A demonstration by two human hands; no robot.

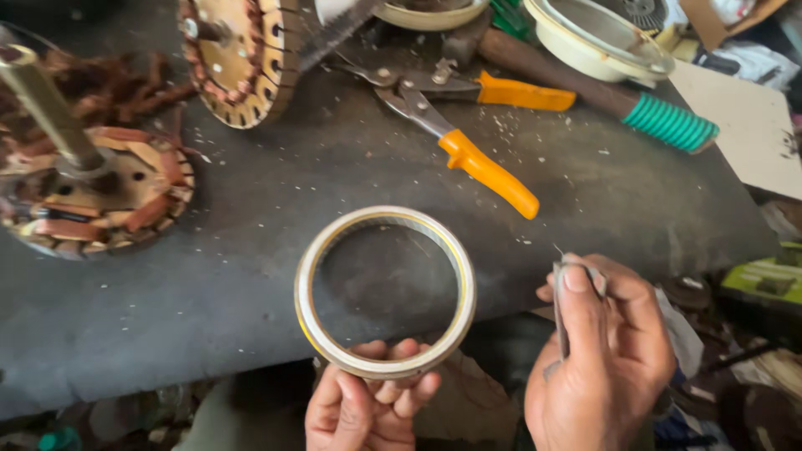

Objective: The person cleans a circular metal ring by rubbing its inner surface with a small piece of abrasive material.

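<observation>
Two hands are working here: my left hand [368,405] is gripping the tape roll [385,291] by its near rim, standing it above the tabletop [251,276], while my right hand [603,351], just right of it, is pinching a thin strip [561,313] upright.

Your left hand [365,405] holds a roll of tape [385,291] by its lower edge, above the dark worktop [251,250]. Your right hand [601,359] pinches a thin metal piece [561,301] just beside it. Orange-handled snips [455,125] lie further away, and 2 copper-wound stators [92,192] stand at the left.
</observation>
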